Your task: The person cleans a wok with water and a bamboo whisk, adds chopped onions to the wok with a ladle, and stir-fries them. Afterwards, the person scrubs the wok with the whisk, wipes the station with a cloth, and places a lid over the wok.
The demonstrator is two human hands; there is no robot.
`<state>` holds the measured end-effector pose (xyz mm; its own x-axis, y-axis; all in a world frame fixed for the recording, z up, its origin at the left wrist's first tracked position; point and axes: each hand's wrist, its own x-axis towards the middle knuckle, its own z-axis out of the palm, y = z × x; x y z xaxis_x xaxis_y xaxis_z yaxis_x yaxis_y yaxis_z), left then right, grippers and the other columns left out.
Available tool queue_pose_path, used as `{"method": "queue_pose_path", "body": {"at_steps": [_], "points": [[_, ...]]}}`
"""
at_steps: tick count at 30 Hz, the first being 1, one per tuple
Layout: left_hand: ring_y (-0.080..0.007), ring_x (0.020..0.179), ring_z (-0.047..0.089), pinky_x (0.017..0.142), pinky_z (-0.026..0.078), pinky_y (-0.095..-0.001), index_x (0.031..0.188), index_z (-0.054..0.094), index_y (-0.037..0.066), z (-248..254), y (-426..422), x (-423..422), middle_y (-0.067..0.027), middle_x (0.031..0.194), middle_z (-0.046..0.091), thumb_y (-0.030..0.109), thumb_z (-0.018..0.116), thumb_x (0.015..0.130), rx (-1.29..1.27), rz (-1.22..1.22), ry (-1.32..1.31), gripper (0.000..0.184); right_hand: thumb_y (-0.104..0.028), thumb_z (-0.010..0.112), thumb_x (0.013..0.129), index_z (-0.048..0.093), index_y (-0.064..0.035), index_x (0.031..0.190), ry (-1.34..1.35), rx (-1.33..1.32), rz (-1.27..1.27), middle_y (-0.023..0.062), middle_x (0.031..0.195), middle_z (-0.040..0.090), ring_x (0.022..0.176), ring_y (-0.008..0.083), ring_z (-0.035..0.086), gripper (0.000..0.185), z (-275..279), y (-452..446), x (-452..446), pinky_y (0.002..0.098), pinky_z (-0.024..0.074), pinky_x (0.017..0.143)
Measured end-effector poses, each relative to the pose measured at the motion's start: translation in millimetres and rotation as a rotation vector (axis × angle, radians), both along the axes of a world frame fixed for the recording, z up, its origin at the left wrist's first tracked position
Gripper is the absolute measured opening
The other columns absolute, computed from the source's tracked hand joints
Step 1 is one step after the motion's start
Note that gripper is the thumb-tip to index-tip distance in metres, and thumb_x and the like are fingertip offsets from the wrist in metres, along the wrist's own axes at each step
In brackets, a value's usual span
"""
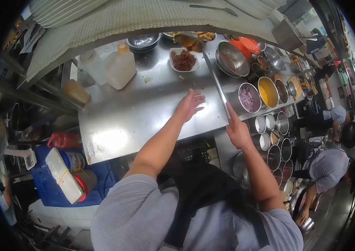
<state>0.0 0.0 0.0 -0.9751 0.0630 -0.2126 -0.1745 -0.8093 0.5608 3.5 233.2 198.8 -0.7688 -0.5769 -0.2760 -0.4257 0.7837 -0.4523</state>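
Observation:
My right hand (237, 130) is closed around the end of a long metal ladle (215, 79). The ladle's bowl end reaches over the back of the steel table (152, 102), with brownish food in it. Just below that end stands a white square bowl (172, 62) filled with dark reddish-brown pieces of food. My left hand (190, 105) hovers over the table to the left of the ladle's handle, fingers apart and holding nothing.
Two plastic jugs (120, 69) and stacked dark bowls (144, 42) stand at the back left. To the right are metal bowls (232, 58), a pot of chopped onion (248, 97) and a pot of yellow liquid (268, 92). Overhead runs a shelf (114, 25). A co-worker (326, 167) bends at right.

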Motion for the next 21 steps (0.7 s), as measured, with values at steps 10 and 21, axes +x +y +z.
{"method": "queue_pose_path", "body": {"at_steps": [10,21], "points": [[-0.0356,0.152,0.008,0.117,0.009,-0.063,0.158,-0.006,0.011,66.0,10.4,-20.9,-0.017,0.166,0.003,0.079,0.029,0.089,0.119,0.202,0.003,0.103,0.001,0.056,0.079,0.014,-0.0199,0.159,0.028,-0.232,-0.011,0.021,0.101,0.065,0.073,0.0405,0.062,0.092,-47.4,-1.5,26.1,0.0486,0.0514,0.07],[-0.0284,0.081,0.072,0.084,0.058,-0.0385,0.149,0.03,0.004,46.6,92.8,56.9,-0.0264,0.124,0.061,0.043,0.056,0.099,-0.138,-0.893,0.13,0.069,-0.005,0.067,0.086,0.032,-0.0118,0.149,-1.153,-1.293,-0.678,0.0034,0.067,0.047,0.044,0.0097,0.046,0.072,-6.5,185.1,185.7,0.0225,0.0379,0.039]]}}
